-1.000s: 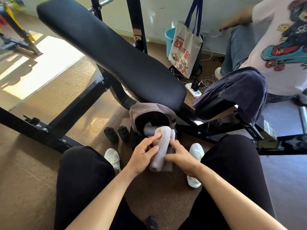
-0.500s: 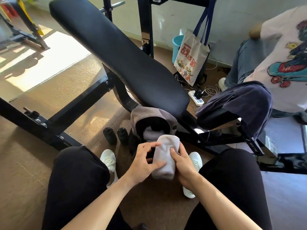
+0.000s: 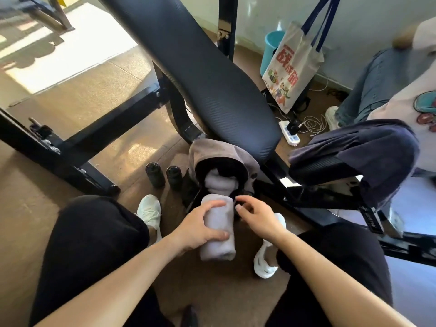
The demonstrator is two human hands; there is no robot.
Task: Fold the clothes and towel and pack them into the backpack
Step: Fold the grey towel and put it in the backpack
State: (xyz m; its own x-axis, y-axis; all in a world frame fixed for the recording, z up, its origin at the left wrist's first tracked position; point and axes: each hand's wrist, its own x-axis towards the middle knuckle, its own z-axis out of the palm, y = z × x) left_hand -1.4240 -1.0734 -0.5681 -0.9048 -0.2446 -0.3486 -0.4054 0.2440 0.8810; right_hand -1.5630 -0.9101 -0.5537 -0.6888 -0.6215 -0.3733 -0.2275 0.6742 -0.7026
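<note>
Left hand grips the rolled towel (backpack just beyond); right hand open beside it.

Both bare forearms reach forward from the bottom of the view, between the knees. The left hand is curled around a rolled grey towel, fingers over its top and thumb along its near side. The right hand hovers just beside the roll, fingers loosely bent and spread, gripping nothing.
</note>
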